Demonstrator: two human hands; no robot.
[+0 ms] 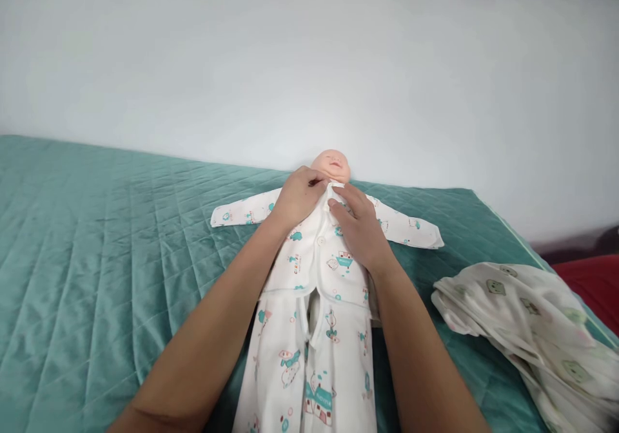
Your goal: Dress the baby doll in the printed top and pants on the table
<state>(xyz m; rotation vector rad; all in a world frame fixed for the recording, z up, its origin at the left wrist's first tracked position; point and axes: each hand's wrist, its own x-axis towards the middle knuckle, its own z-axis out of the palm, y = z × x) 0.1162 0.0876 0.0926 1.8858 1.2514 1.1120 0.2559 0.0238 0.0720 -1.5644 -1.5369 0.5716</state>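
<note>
A baby doll (pixel 333 164) lies on its back, its head by the wall. It wears a white printed jacket (pixel 294 262) with both sleeves spread sideways, and matching trousers (pixel 283 362). My left hand (pixel 304 194) is at the collar, fingers pinched on its edge just below the doll's chin. On the other side of the front opening, my right hand (pixel 358 220) has its thumb and fingers closed on the jacket's neckline. One button shows lower down the front. Whatever lies under my fingertips is hidden.
A green quilted cover (pixel 120 259) spreads beneath the doll. At the right lies a crumpled white cloth (pixel 527 310) with green prints. Something red (pixel 590 285) stands beyond the cover's right edge. A pale wall (pixel 309 66) rises behind.
</note>
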